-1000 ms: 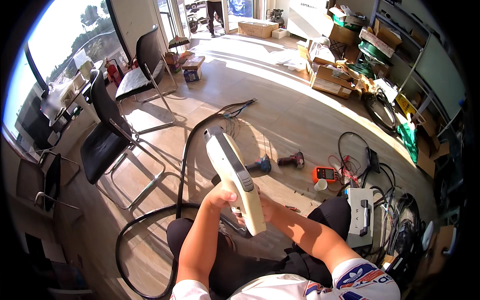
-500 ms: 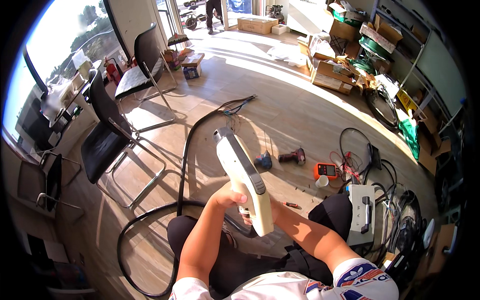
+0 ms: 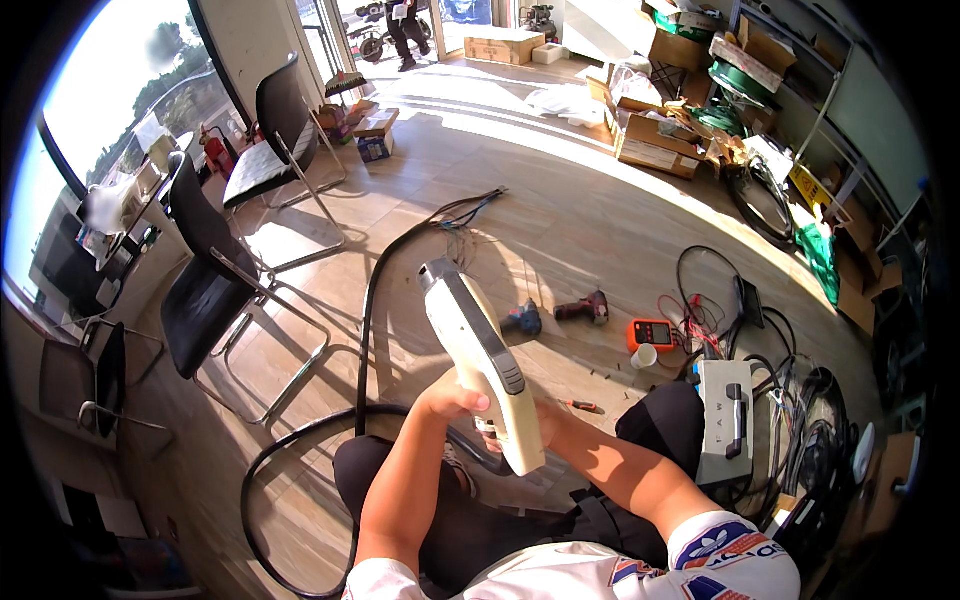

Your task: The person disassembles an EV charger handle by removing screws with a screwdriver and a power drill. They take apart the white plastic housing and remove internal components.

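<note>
In front of my lap I hold a cream electric-vehicle charging gun (image 3: 477, 350) with a grey strip along its top, nose pointing away and slightly left. My left hand (image 3: 456, 400) is closed on its left side, thumb lying along the casing. Gripping from the right side is my right hand (image 3: 543, 420), its fingers mostly hidden behind the casing. A thick black cable (image 3: 366, 330) loops on the floor at left; its far end has bare wires (image 3: 470, 210) fanned out. How the cable joins the gun is hidden.
Ahead lie a blue drill (image 3: 524, 318), a dark red power tool (image 3: 583, 308), an orange meter (image 3: 651, 336), a white cup (image 3: 645, 356) and a screwdriver (image 3: 582, 406). A grey case (image 3: 724, 420) and tangled cables stand right. Black chairs (image 3: 215, 270) line the left; cardboard boxes (image 3: 655, 150) sit far right.
The charging gun's nose has shifted slightly left in the picture, along with a small turn of the view. Both hands keep their grip. A person in the doorway has moved a little left.
</note>
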A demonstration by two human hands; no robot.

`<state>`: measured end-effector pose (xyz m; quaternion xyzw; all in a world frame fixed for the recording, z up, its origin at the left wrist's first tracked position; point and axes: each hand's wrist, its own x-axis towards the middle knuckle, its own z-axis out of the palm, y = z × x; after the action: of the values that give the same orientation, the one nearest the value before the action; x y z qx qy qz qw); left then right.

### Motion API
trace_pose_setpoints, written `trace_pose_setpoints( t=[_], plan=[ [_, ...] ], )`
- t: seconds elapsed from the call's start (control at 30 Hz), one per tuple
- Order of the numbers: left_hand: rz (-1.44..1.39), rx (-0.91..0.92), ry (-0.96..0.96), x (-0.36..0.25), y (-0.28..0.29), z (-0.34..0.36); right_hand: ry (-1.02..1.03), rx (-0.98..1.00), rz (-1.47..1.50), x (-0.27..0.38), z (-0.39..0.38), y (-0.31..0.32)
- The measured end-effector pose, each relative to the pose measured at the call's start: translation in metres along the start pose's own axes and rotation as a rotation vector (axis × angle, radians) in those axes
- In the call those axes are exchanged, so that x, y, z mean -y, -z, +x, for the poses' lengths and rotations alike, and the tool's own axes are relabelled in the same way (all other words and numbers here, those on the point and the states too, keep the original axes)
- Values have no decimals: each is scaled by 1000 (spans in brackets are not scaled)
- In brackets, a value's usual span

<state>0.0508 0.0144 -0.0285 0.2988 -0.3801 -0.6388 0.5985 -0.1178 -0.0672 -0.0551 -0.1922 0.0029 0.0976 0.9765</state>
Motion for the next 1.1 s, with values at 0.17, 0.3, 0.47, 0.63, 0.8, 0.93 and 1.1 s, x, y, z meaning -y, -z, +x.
trace_pose_setpoints(
  t=[0.17,0.3,0.47,0.63,0.8,0.93,1.1],
  plan=[
    [12,15,-9,-3,-3,0,25,-8,-6,0,-3,-10],
    [15,25,4,-7,-7,1,17,4,0,-1,-2,-3],
    [83,85,7,-13,-12,4,-5,-52,29,-4,-5,3],
    [16,178,-36,-13,-18,9,15,-48,21,-3,-9,-5],
    [10,177,-37,-10,-19,11,-18,-83,27,-2,-9,6],
    [22,201,-46,-8,-15,11,-10,-118,-24,7,-14,-13],
    [65,187,-57,-14,-24,18,12,-5,-58,12,-16,-15]
  ],
)
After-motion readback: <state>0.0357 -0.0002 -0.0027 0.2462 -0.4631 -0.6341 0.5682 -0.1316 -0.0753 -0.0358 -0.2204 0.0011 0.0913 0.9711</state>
